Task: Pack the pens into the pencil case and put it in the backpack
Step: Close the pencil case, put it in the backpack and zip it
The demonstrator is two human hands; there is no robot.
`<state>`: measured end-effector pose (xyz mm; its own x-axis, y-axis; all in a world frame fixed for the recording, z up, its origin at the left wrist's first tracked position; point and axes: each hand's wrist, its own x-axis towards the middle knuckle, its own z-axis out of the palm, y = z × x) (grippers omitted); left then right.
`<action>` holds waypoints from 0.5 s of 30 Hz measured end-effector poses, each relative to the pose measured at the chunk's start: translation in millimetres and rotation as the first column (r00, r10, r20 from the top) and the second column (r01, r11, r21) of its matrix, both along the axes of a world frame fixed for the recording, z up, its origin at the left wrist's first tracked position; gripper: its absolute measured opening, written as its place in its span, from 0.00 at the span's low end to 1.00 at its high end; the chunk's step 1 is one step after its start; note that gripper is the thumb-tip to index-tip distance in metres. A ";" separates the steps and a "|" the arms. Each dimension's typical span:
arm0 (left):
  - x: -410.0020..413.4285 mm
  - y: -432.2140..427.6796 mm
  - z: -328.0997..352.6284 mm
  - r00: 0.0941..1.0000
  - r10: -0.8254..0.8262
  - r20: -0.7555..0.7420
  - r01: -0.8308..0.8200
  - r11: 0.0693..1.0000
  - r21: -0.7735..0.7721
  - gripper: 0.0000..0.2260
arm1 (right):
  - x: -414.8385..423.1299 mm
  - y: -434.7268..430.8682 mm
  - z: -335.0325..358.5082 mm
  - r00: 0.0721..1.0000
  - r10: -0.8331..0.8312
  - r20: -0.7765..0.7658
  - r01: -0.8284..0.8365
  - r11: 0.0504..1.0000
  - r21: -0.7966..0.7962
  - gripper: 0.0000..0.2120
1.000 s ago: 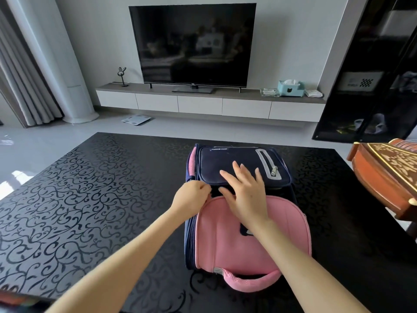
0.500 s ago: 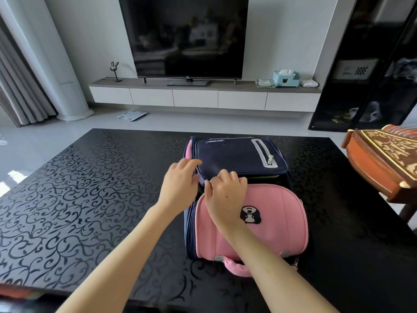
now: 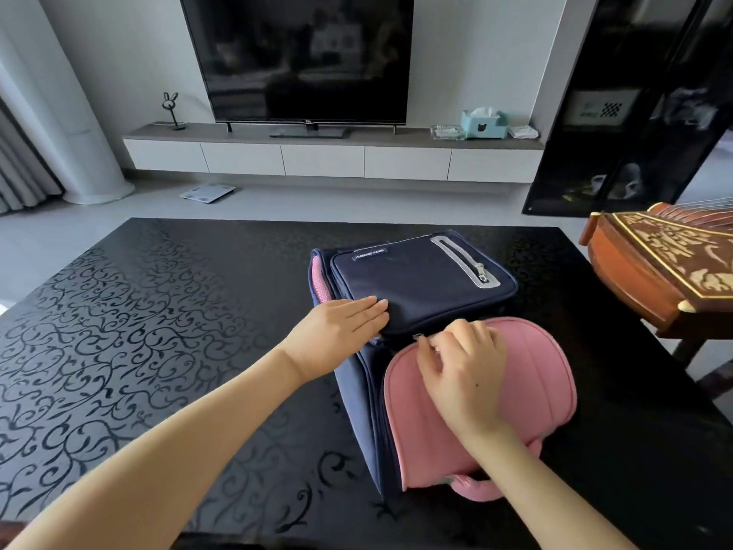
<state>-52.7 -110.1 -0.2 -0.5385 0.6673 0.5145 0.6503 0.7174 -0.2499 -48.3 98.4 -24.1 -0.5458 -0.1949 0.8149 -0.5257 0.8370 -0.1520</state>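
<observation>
A navy and pink backpack (image 3: 420, 283) lies flat on the black patterned table (image 3: 139, 331). Its pink flap (image 3: 539, 375) faces me and its navy front pocket points away. My left hand (image 3: 341, 331) lies flat with straight fingers on the near left corner of the navy pocket. At the flap's top edge, my right hand (image 3: 460, 371) pinches a small dark zipper pull between thumb and curled fingers. No pencil case or pens are visible.
A carved wooden stringed instrument (image 3: 666, 267) stands just off the table's right edge. Beyond the table are a TV (image 3: 297, 57) on a low white console (image 3: 329, 156), a scale on the floor and a black cabinet (image 3: 634, 101) at the right.
My left hand has flattened and now lies on the navy pocket. My right hand has slid right along the flap's top edge, fingers curled at the zipper.
</observation>
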 end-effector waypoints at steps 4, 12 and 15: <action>1.7 -6.2 -7.4 0.999 0.011 -0.042 -0.010 1.000 0.012 0.14 | -36.1 57.2 -1.8 0.978 -0.200 0.060 0.203 0.978 -0.051 0.10; 14.4 25.7 11.9 0.955 0.206 0.214 -0.269 0.907 0.324 0.16 | -56.2 87.2 -5.6 0.981 -0.194 -0.004 0.193 0.977 -0.096 0.10; 4.1 68.6 29.7 0.822 0.380 0.424 -0.418 0.908 -0.003 0.34 | -31.1 80.6 -9.7 0.997 -0.064 -0.054 0.059 0.995 -0.078 0.11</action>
<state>-48.6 -41.5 29.4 -0.9206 0.3117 0.2354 0.3312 0.9424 0.0474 -79.4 179.0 -33.8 -0.5078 -0.0986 0.8558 -0.4832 0.8551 -0.1882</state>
